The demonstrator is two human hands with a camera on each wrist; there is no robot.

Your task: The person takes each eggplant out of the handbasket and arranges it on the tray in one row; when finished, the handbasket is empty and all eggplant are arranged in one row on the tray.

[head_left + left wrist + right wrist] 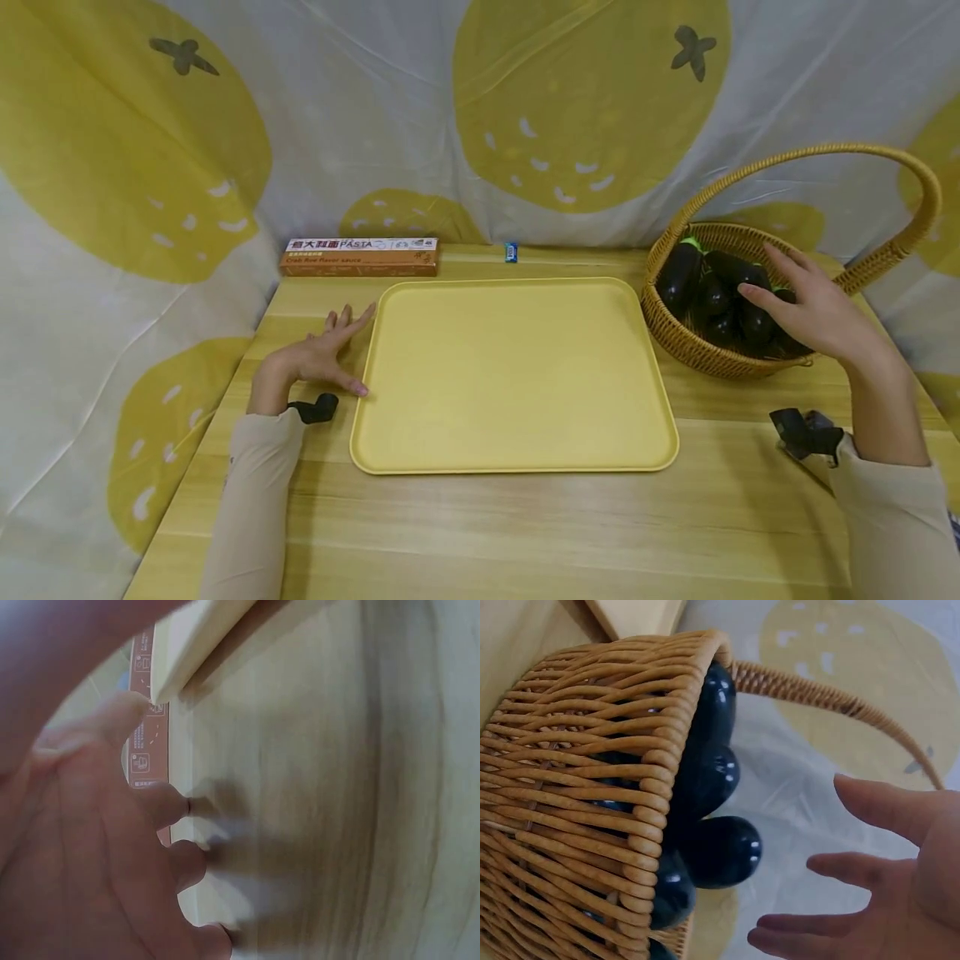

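Head view: right fingers [784, 267] above glossy, rounded eggplants [678, 279] in wicker basket [686, 344].

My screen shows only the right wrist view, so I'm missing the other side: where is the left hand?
Observer: The left hand is at the left rim of the rectangular yellow tray.
Operator: What sits farther back on that side?
Observer: A long white-and-brown pasta box.
Operator: Any green showing in the round woven wicker basket?
Observer: Yes, the head view shows a green cap on one glossy dark eggplant.

Basket handle [825, 150] flanks the free room above eggplants [712, 295]
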